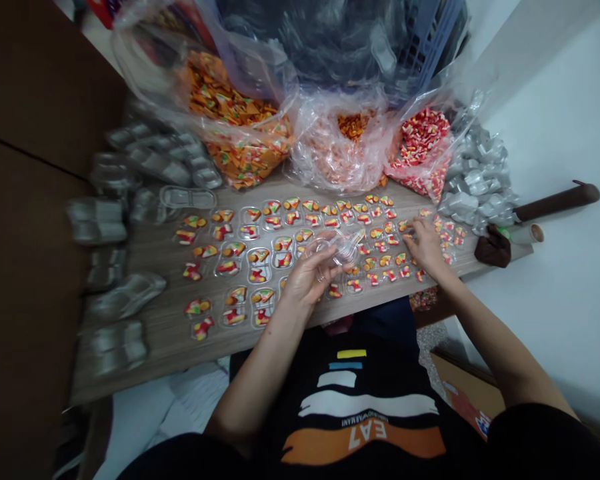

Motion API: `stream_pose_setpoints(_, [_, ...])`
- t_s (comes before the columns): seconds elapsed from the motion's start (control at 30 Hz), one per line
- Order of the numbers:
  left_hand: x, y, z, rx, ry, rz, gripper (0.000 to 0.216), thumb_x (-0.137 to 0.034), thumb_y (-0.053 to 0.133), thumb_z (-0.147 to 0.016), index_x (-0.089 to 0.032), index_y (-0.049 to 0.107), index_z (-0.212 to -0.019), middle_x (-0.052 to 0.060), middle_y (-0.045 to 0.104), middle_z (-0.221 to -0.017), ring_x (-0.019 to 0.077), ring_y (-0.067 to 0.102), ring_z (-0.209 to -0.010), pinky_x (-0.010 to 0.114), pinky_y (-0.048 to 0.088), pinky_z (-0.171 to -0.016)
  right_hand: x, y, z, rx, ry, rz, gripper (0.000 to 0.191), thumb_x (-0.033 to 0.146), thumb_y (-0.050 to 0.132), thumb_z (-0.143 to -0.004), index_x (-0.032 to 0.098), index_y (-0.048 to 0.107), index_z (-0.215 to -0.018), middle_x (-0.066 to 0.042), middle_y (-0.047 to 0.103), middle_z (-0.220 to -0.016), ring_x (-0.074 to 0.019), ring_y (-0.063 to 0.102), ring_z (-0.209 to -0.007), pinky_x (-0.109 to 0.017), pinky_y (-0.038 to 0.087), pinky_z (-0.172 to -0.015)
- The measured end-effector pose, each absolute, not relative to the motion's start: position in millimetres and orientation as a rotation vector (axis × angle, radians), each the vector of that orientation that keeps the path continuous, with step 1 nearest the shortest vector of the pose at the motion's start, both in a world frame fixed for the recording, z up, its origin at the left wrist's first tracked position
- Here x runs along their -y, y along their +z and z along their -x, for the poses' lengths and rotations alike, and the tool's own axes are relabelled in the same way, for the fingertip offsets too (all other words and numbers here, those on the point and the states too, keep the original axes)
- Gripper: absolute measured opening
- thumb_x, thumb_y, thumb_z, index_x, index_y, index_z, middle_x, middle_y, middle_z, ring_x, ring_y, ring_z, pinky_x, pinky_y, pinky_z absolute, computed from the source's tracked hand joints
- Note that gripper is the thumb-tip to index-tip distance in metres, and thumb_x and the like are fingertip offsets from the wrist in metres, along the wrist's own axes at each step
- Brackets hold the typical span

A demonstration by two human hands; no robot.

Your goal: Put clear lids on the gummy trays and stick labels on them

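Observation:
My left hand (307, 277) is closed on clear plastic blister trays (336, 248), held above the middle of the table; they look nested, though their number is unclear. Near the right end of the rows, my right hand (425, 247) reaches down, thumb and fingers apart, close to a small orange wedge-shaped piece (404, 225). Whether the fingertips touch it is hard to tell. Under and around both hands lie rows of small clear trays (259, 265), many with an orange-and-green wedge and a red-and-yellow piece inside.
Behind the rows stand open plastic bags of orange pieces (250, 150), wrapped orange pieces (337, 147) and red-and-white pieces (423, 143). A purple crate (425, 47) rises beyond. Empty clear shells pile up left (97, 220) and right (477, 173). A brown rolled object (557, 201) juts out right.

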State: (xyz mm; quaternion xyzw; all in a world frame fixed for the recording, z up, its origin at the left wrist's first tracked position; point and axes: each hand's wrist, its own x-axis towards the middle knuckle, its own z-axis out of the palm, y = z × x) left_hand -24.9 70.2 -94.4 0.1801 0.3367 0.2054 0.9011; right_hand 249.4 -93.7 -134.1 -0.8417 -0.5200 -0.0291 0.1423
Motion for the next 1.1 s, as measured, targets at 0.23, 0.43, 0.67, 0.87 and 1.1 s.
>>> stream_pose_setpoints(0.23, [-71, -99, 28, -0.678, 0.435, -0.355, 0.038, -0.007, 0.070, -0.077, -0.020, 0.071, -0.113, 0.007, 0.074, -0.116, 0.0198, 0.073, -0.086, 0.040, 0.065, -0.079, 87, -132, -253, 1.356, 0.026, 2.474, 0.034, 0.030, 0.059, -0.087, 0.020, 0.065, -0.119, -0.015, 0.060, -0.127, -0.0317, 0.060, -0.113, -0.048, 0.049, -0.098])
stream_pose_setpoints(0.43, [-72, -101, 29, -0.667, 0.431, -0.355, 0.040, -0.007, 0.070, -0.078, -0.019, 0.070, -0.116, 0.008, 0.073, -0.119, 0.0214, 0.074, -0.089, 0.040, 0.065, -0.078, 86, -133, -257, 1.293, 0.040, 2.505, 0.032, 0.027, 0.058, -0.084, 0.020, 0.066, -0.115, -0.012, 0.062, -0.119, -0.0301, 0.057, -0.111, -0.045, 0.047, -0.098])
stream_pose_setpoints(0.67, [-72, -101, 33, -0.677, 0.448, -0.359, 0.043, -0.006, 0.068, -0.079, -0.020, 0.069, -0.120, 0.009, 0.072, -0.122, 0.0191, 0.073, -0.087, 0.041, 0.065, -0.080, 91, -135, -260, 1.165, 0.016, 2.438, 0.036, 0.025, 0.057, -0.079, 0.022, 0.068, -0.113, -0.011, 0.063, -0.115, -0.0301, 0.056, -0.111, -0.046, 0.045, -0.100])
stream_pose_setpoints(0.87, [-71, -101, 31, -0.682, 0.428, -0.360, 0.040, -0.006, 0.067, -0.080, -0.019, 0.070, -0.117, 0.009, 0.072, -0.121, 0.0191, 0.073, -0.087, 0.042, 0.065, -0.081, 90, -134, -249, 1.196, 0.044, 2.438, 0.036, 0.026, 0.058, -0.079, 0.021, 0.069, -0.113, -0.012, 0.064, -0.116, -0.0311, 0.056, -0.110, -0.048, 0.045, -0.101])
stream_pose_setpoints(1.1, [-68, -95, 29, -0.669, 0.429, -0.340, 0.041, -0.004, 0.068, -0.079, -0.021, 0.070, -0.116, 0.008, 0.073, -0.119, 0.0226, 0.073, -0.099, 0.043, 0.064, -0.087, 92, -133, -250, 1.192, 0.085, 2.410, 0.033, 0.029, 0.057, -0.082, 0.021, 0.069, -0.112, -0.011, 0.067, -0.114, -0.0312, 0.058, -0.108, -0.048, 0.045, -0.100])
